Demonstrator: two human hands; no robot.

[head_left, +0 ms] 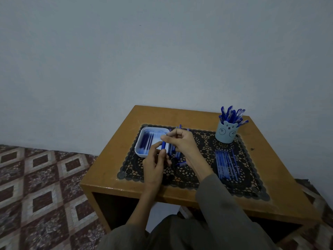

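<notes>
Where the wooden bench [115, 159] stands against the pale wall, a black lace mat [203, 145] covers most of its top. A white tray [140, 154] sits on the mat's far left corner, with several dark blue refills [148, 141] lying side by side along its left wall. A pale blue cup [227, 132] with a bear's face stands at the mat's far right corner, close to the bench's back edge, stuffed with capped blue pens [232, 115]. A row of thin blue sticks [227, 163] lies on the right part of the mat, toward the near edge. The left hand [155, 165] curls its fingers round the lower end of a blue pen [163, 145], held almost upright above the tray's near right corner. The right hand [180, 141] pinches the top end of the same pen between thumb and forefinger, its other fingers loosely bent. A loose heap of pens [177, 156] lies on the mat's middle, partly hidden beneath the right hand.
</notes>
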